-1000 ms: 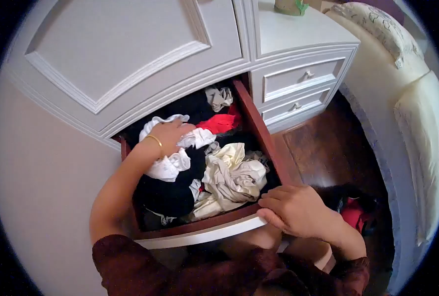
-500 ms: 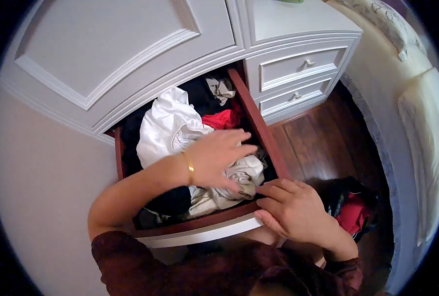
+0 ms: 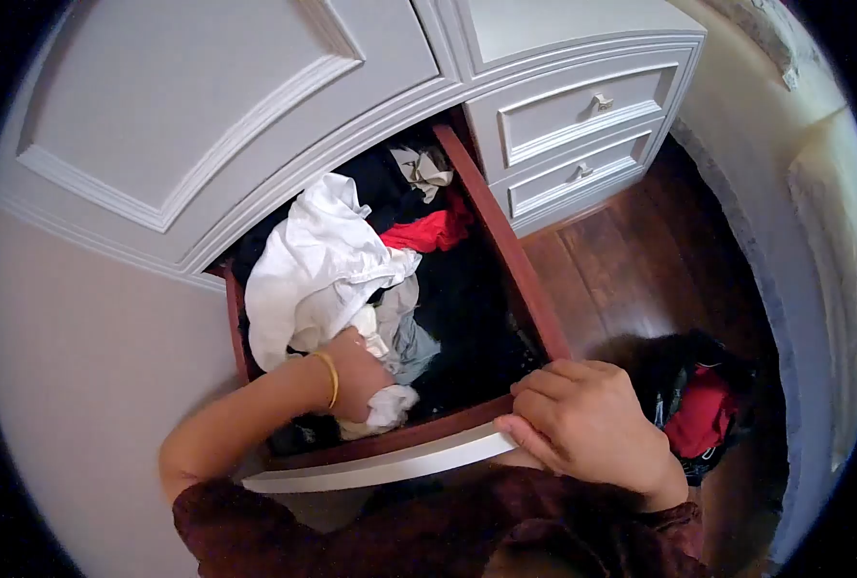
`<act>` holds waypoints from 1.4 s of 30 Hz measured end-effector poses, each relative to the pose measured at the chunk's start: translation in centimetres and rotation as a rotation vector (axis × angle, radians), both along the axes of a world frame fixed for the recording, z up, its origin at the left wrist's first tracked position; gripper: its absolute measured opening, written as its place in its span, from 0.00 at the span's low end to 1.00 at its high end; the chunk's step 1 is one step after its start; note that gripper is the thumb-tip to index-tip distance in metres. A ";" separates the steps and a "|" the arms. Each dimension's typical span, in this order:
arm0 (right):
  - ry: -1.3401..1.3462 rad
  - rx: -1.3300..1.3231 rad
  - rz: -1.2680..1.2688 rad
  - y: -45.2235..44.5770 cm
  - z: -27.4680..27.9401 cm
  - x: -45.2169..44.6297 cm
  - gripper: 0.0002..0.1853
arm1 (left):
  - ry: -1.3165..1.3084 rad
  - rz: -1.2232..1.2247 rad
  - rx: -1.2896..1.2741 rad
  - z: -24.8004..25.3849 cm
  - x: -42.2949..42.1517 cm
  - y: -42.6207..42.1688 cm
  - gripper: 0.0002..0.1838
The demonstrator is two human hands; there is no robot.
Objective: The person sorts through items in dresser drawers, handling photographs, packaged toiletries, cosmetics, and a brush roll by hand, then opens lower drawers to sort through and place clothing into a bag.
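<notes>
An open drawer (image 3: 505, 260) holds a jumble of clothes. My left hand (image 3: 356, 376), with a gold bangle at the wrist, is down among light-coloured garments near the drawer's front, its fingers closed on pale cloth (image 3: 388, 407). Beyond it a large white garment (image 3: 313, 246) covers the left side. Grey cloth (image 3: 409, 337) lies just right of the hand, a red garment (image 3: 430, 231) farther back, and black clothes (image 3: 462, 308) on the right. My right hand (image 3: 582, 419) is wrapped round the drawer's front right corner.
A white cabinet with two closed drawers (image 3: 582, 106) stands at the upper right. Black and red items (image 3: 703, 414) lie on the wooden floor (image 3: 631, 260) to the right. Farther right is a bed (image 3: 775, 183). A plain wall (image 3: 91, 366) runs along the left.
My left hand has moved from the middle of the drawer toward its front left and closed on cloth. The light clothes have shifted left, exposing black clothes. My right hand stays on the corner.
</notes>
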State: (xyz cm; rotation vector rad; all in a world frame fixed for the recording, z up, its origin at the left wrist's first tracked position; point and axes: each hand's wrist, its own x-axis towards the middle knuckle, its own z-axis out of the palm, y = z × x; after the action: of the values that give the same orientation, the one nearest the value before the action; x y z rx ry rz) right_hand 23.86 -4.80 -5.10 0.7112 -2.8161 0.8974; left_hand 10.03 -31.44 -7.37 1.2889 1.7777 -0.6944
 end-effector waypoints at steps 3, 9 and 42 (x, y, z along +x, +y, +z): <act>0.001 -0.025 -0.008 0.0 0.1 -0.1 0.15 | -0.290 0.194 -0.005 -0.4 -2.7 2.1 0.31; 0.070 -0.039 -0.035 -0.1 -0.4 0.0 0.17 | 0.271 0.350 0.656 0.0 -6.8 9.0 0.25; 0.122 -0.020 -0.067 -0.5 -0.9 0.2 0.17 | -0.304 1.608 1.658 -2.0 -11.3 -12.3 0.20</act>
State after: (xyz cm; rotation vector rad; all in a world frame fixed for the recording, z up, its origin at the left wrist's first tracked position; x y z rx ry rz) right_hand 24.09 -5.31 -6.01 0.6424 -2.7025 0.8403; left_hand -1.24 -43.79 -9.37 0.1605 2.1875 2.0027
